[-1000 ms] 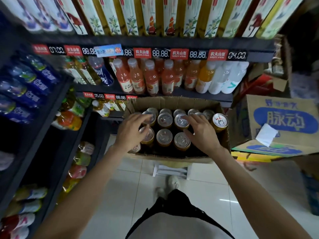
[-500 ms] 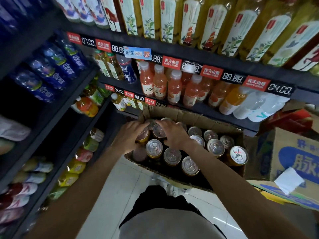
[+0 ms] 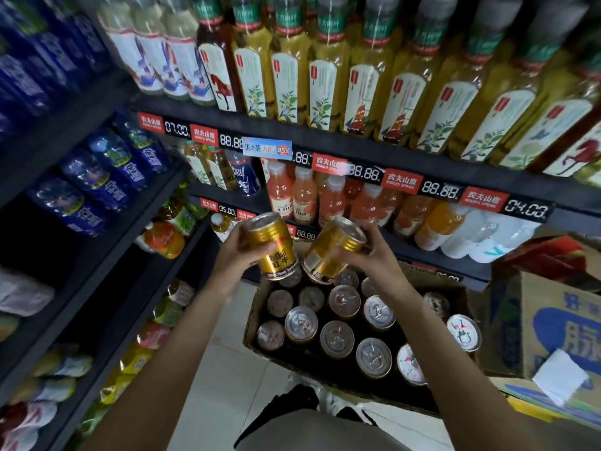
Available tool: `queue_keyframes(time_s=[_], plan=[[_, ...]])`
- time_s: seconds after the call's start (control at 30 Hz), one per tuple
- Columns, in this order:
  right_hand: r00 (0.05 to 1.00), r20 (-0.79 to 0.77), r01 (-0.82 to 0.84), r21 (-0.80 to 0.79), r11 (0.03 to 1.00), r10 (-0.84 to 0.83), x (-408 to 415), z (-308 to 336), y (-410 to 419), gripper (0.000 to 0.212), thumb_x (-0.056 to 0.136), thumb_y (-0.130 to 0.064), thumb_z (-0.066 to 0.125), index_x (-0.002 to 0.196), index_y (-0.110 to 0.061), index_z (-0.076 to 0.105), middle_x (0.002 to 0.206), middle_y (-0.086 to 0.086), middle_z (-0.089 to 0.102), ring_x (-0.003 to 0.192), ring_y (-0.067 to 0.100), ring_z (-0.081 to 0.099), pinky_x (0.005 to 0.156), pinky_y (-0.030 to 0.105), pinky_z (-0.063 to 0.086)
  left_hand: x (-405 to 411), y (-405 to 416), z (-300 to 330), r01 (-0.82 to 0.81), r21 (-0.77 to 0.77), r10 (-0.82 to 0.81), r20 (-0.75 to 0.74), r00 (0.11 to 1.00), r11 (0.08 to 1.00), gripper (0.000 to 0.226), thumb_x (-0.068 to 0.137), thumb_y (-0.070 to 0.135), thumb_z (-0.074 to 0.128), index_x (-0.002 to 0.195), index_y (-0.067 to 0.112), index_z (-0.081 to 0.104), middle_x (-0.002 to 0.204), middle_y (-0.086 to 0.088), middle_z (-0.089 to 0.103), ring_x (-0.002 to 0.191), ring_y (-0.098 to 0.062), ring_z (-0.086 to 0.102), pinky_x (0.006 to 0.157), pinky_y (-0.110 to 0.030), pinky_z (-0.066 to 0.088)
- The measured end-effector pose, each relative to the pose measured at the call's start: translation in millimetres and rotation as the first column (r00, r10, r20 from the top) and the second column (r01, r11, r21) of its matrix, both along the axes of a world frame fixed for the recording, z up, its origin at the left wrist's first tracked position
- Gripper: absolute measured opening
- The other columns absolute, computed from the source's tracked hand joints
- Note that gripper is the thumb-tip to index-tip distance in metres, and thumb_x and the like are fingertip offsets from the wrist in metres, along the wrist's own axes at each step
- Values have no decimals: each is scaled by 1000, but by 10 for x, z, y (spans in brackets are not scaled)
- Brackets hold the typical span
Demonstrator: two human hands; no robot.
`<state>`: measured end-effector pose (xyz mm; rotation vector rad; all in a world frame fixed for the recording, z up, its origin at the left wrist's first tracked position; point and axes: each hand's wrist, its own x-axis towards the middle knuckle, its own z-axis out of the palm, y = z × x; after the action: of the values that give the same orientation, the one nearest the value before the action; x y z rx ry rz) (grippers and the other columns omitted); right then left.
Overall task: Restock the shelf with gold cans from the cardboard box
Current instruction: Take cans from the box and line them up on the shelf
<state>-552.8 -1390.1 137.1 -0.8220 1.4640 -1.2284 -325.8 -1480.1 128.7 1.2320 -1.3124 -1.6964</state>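
Both hands have come up out of the cardboard box (image 3: 257,336) since the earlier frame, each now carrying a gold can. Left hand (image 3: 237,258) has its grip closed around one gold can (image 3: 271,247), held tilted above the box's far edge; right hand (image 3: 374,252) grips a second gold can (image 3: 331,250), leaning the other way, their bases nearly touching. More cans (image 3: 336,339) stand upright in the box below. Picking looks done; the carry to the shelf (image 3: 406,157) is in hand. Next comes finding a free slot, which I cannot see here, then righting each can and setting it down level.
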Motion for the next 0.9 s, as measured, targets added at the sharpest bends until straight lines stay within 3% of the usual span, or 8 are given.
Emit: queue_keyframes(time_s=[0.1, 0.27, 0.4, 0.5, 0.57, 0.7, 0.83, 0.9], plan=[[980, 201, -14, -4, 1000, 14, -107, 233, 37, 56, 72, -28, 76, 123, -22, 53, 119, 6, 64, 105, 25, 65, 89, 46, 53, -198, -43, 310, 83, 31, -77, -151, 986, 996, 91, 41, 55, 87, 121, 24, 56, 116, -1, 65, 107, -22, 61, 82, -34, 51], [964, 248, 97, -3, 995, -93, -166, 522, 33, 66, 69, -42, 74, 128, -23, 52, 121, 4, 65, 113, 24, 61, 99, 48, 45, -455, -75, 757, 161, 59, -139, -279, 950, 985, 91, 40, 59, 86, 118, 21, 60, 108, -1, 70, 101, -19, 66, 77, -34, 55], [962, 234, 147, -16, 989, -139, -207, 937, 32, 20, 88, -32, 50, 99, -21, 62, 93, 5, 72, 92, 24, 66, 90, 44, 49, -601, -81, 1222, 171, 23, -157, -292, 943, 985, 73, 49, 59, 78, 110, 21, 62, 100, -3, 72, 101, -23, 66, 65, -31, 56], [986, 128, 127, -136, 982, -110, -321, 1379, 52, 17, 89, -29, 48, 100, -25, 61, 90, 1, 72, 89, 19, 66, 78, 36, 50, -686, -139, 1710, 231, -155, -264, -249, 932, 961, 72, 55, 60, 73, 115, 23, 58, 98, 2, 73, 97, -20, 67, 63, -26, 56], [994, 69, 103, -243, 965, -88, -405, 1738, 33, 31, 78, -35, 55, 108, -25, 60, 97, 1, 72, 93, 19, 67, 79, 37, 50, -752, -183, 2059, 237, -295, -304, -205, 930, 926, 61, 67, 51, 63, 121, 25, 55, 99, 7, 71, 97, -12, 67, 70, -26, 54], [991, -15, 117, -374, 920, -132, -571, 2420, -68, 45, 64, -46, 55, 98, -17, 61, 86, 6, 70, 85, 28, 66, 86, 44, 49, -935, -259, 2632, 163, -563, -302, -164, 939, 810, 29, 72, 41, 53, 100, 37, 59, 97, 16, 67, 88, 2, 65, 80, -21, 51], [987, -81, 82, -496, 865, -141, -699, 2996, -202, 25, 88, -41, 50, 93, -17, 55, 66, -4, 68, 61, 12, 67, 65, 32, 51, -1155, -369, 3069, 83, -712, -268, -151, 952, 698, 34, 73, 48, 54, 104, 34, 55, 99, 13, 65, 87, 1, 65, 75, -18, 51], [967, -183, 53, -534, 844, -177, -746, 3228, -293, 51, 74, -47, 68, 111, -16, 53, 80, -3, 70, 68, 10, 69, 65, 31, 54, -1297, -451, 3271, 55, -780, -231, -116, 966, 624, 40, 78, 50, 54, 113, 31, 51, 103, 16, 62, 94, 0, 62, 84, -20, 49]])
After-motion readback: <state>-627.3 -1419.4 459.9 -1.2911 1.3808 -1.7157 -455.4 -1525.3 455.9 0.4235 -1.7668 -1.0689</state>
